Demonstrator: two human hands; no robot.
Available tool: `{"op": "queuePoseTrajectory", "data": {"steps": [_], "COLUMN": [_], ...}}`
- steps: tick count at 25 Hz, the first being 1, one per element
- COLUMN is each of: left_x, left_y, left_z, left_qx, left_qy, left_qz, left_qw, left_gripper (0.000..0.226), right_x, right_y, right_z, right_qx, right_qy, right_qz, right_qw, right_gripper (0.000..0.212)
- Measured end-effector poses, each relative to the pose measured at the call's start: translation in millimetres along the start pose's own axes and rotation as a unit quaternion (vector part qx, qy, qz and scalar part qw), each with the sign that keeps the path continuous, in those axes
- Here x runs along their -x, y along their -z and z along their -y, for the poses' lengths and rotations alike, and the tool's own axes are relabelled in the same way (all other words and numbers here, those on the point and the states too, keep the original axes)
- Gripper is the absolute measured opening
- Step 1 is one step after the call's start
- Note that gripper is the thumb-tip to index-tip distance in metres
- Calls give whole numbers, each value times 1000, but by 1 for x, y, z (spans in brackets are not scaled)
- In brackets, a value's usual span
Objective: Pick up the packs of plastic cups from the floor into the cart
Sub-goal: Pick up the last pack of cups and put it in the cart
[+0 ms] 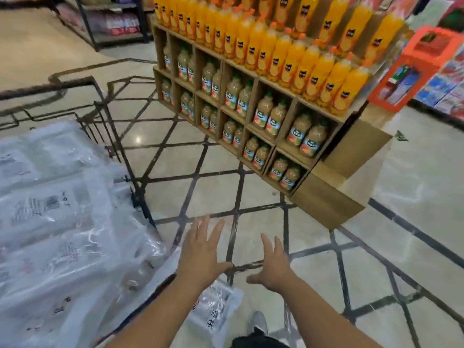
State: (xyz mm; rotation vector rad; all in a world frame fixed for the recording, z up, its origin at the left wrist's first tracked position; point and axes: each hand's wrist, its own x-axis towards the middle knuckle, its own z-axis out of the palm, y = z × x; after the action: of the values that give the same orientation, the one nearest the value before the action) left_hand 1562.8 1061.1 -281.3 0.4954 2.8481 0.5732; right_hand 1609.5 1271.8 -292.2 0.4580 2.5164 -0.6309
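We hold both arms out in front of us over the tiled floor [251, 177], palms down. Our left hand [203, 249], near six o'clock in the view, has its fingers straight and spread wide, and it grips nothing. Our right hand [273, 267], just beside it toward five o'clock, is likewise splayed and holds nothing, with its thumb stretched toward the left hand. The two hands are near each other but do not touch. At nine o'clock a heap of clear packs of plastic cups [50, 222] lies stacked, the wrappers printed with small dark text. The black wire frame of the cart [100, 116] rises round the heap's far edge, toward ten o'clock. One more single pack [218, 307] shows under our left forearm at six o'clock, low beside our grey shoe [258, 322]. We cannot tell whether it lies on the floor or hangs from the cart's edge. From twelve to two o'clock stands a wooden display stand [334, 187], its cubbyholes filled with pale juice bottles [266, 114] and its top rows lined with orange bottles [301, 59]. A red carton [414, 66] sits at three o'clock. A dark shelf [113, 23] is at eleven.
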Motion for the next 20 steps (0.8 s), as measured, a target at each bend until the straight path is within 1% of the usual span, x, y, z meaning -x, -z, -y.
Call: {"op": "queuePoseTrajectory", "data": {"steps": [1,4,6,9,11,12,14,16,17,19,20], "left_x": [-10,-23,-25,-16,-8,-3,-1,-3,-3,-2,0], "left_y": [-18,-67,-93,-138,-193,-226,-297,-365,-409,-492,-530], "left_z": [-14,-39,-36,-12,20,37,73,109,131,169,185], "left_qx": [24,62,87,131,147,154,164,169,194,258,273], "left_qy": [38,136,199,291,353,382,435,477,507,570,596], "left_qz": [6,62,83,85,90,105,148,154,150,123,116], "left_qw": [999,987,973,944,920,905,873,849,826,770,746], "left_gripper": [114,112,113,117,121,121,116,112,114,126,127], "right_x": [-17,-55,-78,-124,-171,-193,-237,-273,-292,-331,-351], "right_y": [9,20,13,-10,-50,-77,-144,-209,-247,-316,-347], "right_z": [-18,-64,-85,-105,-119,-128,-148,-168,-181,-210,-221], "right_qx": [16,62,94,140,161,167,168,176,185,208,211], "right_qy": [11,20,26,38,37,34,25,44,58,84,94], "right_qz": [18,79,116,165,195,205,216,233,250,264,272], "right_qw": [1000,995,988,976,967,964,962,955,949,938,934], "right_gripper": [133,130,131,130,127,126,125,124,123,123,122]}}
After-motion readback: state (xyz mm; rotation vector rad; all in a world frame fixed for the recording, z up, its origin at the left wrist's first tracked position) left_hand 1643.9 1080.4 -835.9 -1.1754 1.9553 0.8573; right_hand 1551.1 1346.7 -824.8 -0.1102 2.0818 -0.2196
